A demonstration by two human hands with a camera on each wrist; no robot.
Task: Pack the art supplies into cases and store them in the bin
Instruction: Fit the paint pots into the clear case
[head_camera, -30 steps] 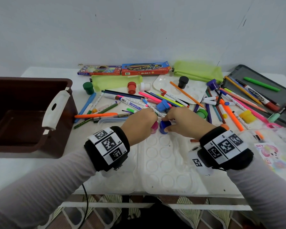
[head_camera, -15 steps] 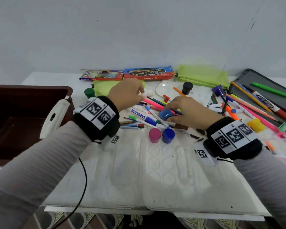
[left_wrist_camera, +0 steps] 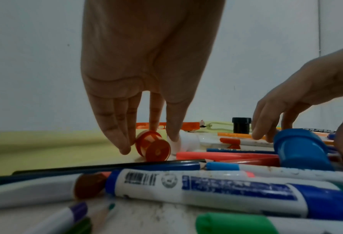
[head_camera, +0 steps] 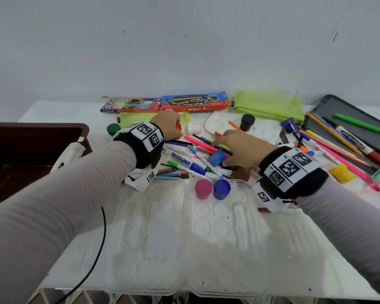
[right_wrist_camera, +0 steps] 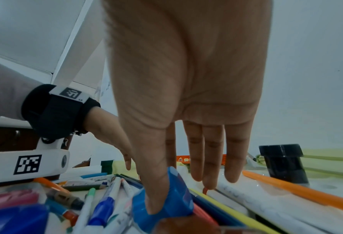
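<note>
My left hand (head_camera: 170, 126) reaches to the back of the table over a red paint pot (left_wrist_camera: 153, 146) lying on its side. Its straight fingertips (left_wrist_camera: 124, 148) touch the pot's left side, and the thumb is on the right by a white pot (left_wrist_camera: 188, 141). My right hand (head_camera: 230, 148) hovers over the marker pile (head_camera: 191, 159). Its thumb rests on a light-blue pot (right_wrist_camera: 174, 194) while its straight fingers reach past it onto the pens. A pink pot (head_camera: 203, 188) and a dark-blue pot (head_camera: 222, 188) stand in wells of the clear plastic case (head_camera: 208, 229).
The brown bin (head_camera: 31, 154) stands open at the left. At the back lie two boxes (head_camera: 193, 103), a green pouch (head_camera: 268, 106) and a black pot (head_camera: 247, 121). A grey tray (head_camera: 358, 119) of pens sits at the right, with a yellow pot (head_camera: 341, 173) beside it.
Both hands have left the pink and dark-blue pots standing in the case. The left hand has gone back to the red pot, the right hand onto the light-blue pot.
</note>
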